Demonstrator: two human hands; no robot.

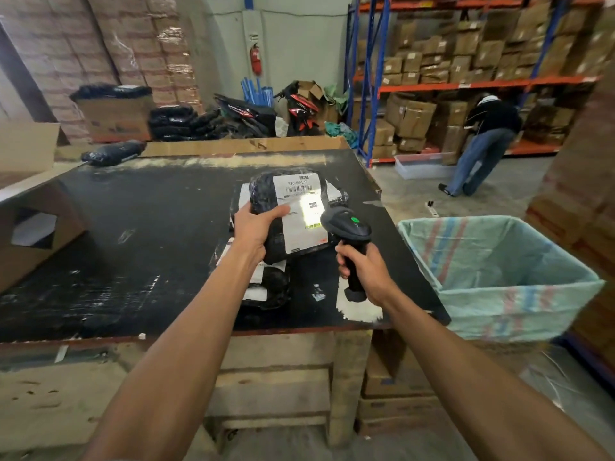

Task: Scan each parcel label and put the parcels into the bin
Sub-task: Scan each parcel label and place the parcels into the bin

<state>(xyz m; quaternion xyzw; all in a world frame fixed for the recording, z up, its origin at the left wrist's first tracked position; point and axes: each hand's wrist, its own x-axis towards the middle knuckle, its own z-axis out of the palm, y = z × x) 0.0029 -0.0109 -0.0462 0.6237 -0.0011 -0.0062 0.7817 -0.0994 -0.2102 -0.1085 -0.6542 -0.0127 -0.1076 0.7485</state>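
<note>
Parcel point(293, 211), wrapped in black plastic with a white label point(301, 207) facing up toward us, is what we hold above the dark table point(133, 227).

From our head camera, the only view, our left hand point(256, 227) grips the parcel's left edge, thumb curled over onto the label and fingers wrapped beneath, out of sight. The parcel's long axis runs away from us, tilted a little to the right. Our right hand point(362, 271) is closed round the handle of a black scanner point(347, 227), whose head sits just beside the label's lower right corner and points at it. A bright patch of light lies on the label near the scanner head, which we take to be the scan beam, so we judge the scan to be under way.

More parcels point(266, 281) lie on the table under and behind the held one, some showing white labels.

The bin point(519, 294), lined with a pale green striped sack, stands off the table's right edge, near our right hand and well apart from our left. We judge that the parcel must travel rightward, across the scanner hand, to reach it; our left hand is the one carrying it, though the right is nearer the bin.
</note>
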